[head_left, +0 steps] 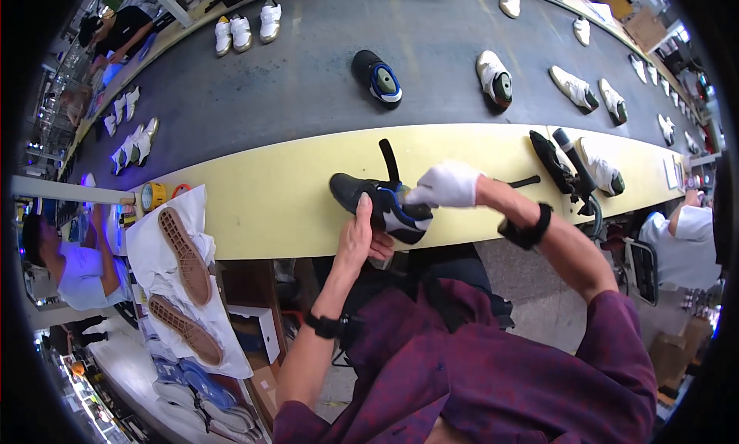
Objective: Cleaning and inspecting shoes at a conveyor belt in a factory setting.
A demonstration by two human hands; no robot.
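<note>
A black sneaker [391, 215] with a blue-edged collar and a white heel is on the near edge of the yellow bench, its toe pointing left. My bare left hand [359, 234] grips its near side, thumb up against the upper. In a white glove, my right hand [448, 185] is at the shoe's opening with its fingers closed. What those fingers pinch, if anything, is hidden. Just beyond the shoe lies a flat black strip [389, 160], and a black handle-like piece [526, 181] is to the right of my glove.
Behind the yellow bench [269, 190], a dark conveyor [308, 82] carries another black sneaker [377, 79] and several white ones. Black hand tools [566, 167] and a white sneaker [601, 167] stand at right. Brown soles [185, 257] and yellow tape [153, 196] are at left. Co-workers sit on both sides.
</note>
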